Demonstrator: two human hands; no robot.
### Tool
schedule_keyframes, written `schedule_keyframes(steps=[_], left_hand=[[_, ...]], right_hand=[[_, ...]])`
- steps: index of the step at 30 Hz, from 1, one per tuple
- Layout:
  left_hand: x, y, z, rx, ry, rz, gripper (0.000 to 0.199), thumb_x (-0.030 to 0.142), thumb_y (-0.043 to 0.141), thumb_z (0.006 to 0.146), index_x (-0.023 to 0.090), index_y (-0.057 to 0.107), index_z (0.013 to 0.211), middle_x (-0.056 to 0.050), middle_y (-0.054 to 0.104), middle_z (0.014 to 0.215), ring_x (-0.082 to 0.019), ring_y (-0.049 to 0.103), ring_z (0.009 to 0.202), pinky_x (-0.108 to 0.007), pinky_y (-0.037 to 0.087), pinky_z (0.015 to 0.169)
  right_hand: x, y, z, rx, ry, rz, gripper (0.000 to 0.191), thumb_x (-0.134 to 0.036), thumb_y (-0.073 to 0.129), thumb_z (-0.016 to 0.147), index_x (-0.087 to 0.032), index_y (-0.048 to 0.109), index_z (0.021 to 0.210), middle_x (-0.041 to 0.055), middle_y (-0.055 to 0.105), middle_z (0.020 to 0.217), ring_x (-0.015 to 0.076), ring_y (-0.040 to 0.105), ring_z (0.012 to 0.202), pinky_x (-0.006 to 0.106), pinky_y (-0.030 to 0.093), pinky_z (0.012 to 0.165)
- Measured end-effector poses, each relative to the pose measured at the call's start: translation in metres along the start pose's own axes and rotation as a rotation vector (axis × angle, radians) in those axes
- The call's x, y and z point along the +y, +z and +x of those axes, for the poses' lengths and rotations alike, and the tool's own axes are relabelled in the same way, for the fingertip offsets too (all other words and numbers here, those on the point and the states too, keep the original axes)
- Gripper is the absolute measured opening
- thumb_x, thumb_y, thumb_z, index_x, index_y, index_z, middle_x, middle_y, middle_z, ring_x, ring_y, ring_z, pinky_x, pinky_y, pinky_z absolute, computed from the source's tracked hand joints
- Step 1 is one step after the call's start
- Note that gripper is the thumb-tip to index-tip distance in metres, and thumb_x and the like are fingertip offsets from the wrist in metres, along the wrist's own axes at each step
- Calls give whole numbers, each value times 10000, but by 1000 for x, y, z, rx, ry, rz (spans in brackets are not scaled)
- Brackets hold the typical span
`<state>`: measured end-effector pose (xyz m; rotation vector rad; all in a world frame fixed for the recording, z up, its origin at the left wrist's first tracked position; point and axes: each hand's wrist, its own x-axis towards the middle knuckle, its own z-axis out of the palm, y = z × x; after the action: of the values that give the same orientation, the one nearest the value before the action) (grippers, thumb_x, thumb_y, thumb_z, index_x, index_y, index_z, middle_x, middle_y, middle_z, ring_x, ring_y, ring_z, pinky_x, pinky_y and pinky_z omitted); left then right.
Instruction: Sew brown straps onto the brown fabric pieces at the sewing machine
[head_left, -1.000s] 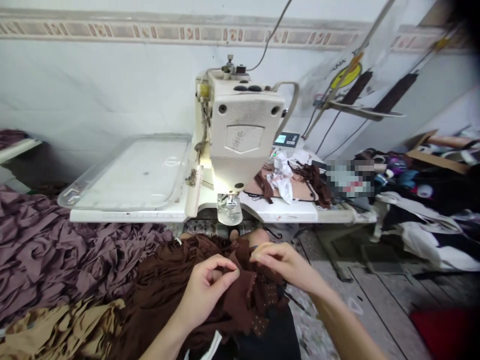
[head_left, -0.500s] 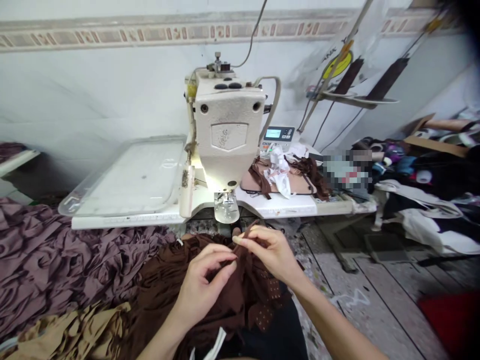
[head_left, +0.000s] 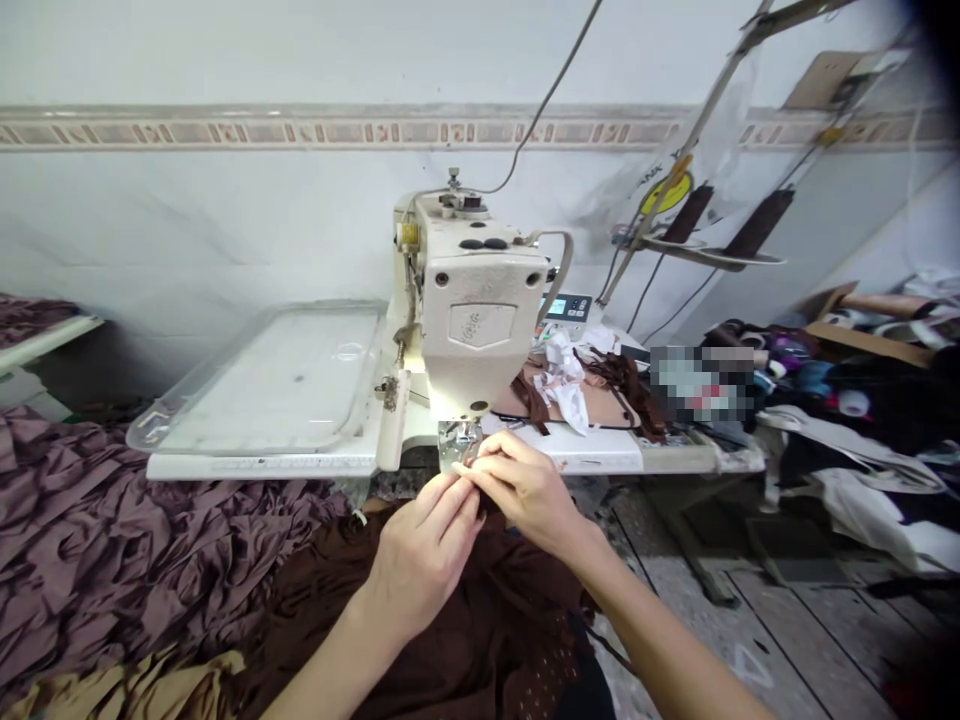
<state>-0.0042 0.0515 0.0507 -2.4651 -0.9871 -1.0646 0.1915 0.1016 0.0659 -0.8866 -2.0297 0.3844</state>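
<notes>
A white sewing machine (head_left: 480, 300) stands in front of me, its lamp lighting the metal needle plate (head_left: 454, 440). Right at the near end of that plate my two hands meet, fingertips together. My left hand (head_left: 427, 545) is closed in a pinch on the edge of the brown fabric (head_left: 337, 600). Beside it, my right hand (head_left: 525, 492) pinches the same fabric, fingers bent over the plate's front. The pinched part is mostly hidden behind the fingers. The rest of the brown fabric spreads over my lap, with small studs or dots on its lower right.
Mauve fabric (head_left: 150, 560) lies heaped at left, tan fabric (head_left: 142, 690) below it. A clear plastic tray (head_left: 255, 385) rests on the table's left side. White and brown scraps (head_left: 562, 385) lie right of the machine, near a control panel (head_left: 566, 307). Thread cones (head_left: 757, 225) stand at upper right.
Both hands have moved up and closer together, to the front of the needle plate, with the brown fabric. My left fingers have closed on it. The camera view has tilted up slightly.
</notes>
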Motion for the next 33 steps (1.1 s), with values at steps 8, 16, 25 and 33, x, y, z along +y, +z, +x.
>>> schedule_keyframes(steps=[8, 16, 25, 33], left_hand=[[-1, 4, -11, 63, -166, -160, 531, 135, 680, 998, 170, 580, 1519, -171, 695, 1412, -295, 661, 1321, -433, 596, 1111], [-2, 3, -2, 13, -98, -139, 381, 208, 690, 1018, 165, 661, 1395, -137, 761, 1288, -300, 664, 1247, -448, 620, 1051], [4, 12, 2, 20, -82, 44, 468, 222, 673, 1026, 128, 618, 1482, -176, 745, 1318, -336, 680, 1239, -477, 640, 1029], [4, 20, 7, 14, -124, 112, 436, 323, 660, 1046, 97, 645, 1420, -200, 738, 1309, -362, 689, 1220, -489, 656, 984]], right_hand=[[13, -3, -28, -20, -74, -54, 311, -324, 587, 1108, -262, 748, 1367, 142, 680, 1327, 267, 673, 1128, 398, 593, 918], [20, 14, -39, 50, 60, 62, 379, -384, 500, 1140, -329, 717, 1446, 125, 572, 1532, 271, 656, 1212, 415, 599, 952], [14, 25, -42, 158, 263, 266, 382, -421, 506, 1136, -299, 739, 1413, 115, 556, 1597, 284, 621, 1346, 482, 492, 1185], [20, 46, -58, 263, 572, 498, 491, -627, 587, 1047, -194, 815, 1078, 106, 791, 1046, 289, 714, 1006, 392, 594, 934]])
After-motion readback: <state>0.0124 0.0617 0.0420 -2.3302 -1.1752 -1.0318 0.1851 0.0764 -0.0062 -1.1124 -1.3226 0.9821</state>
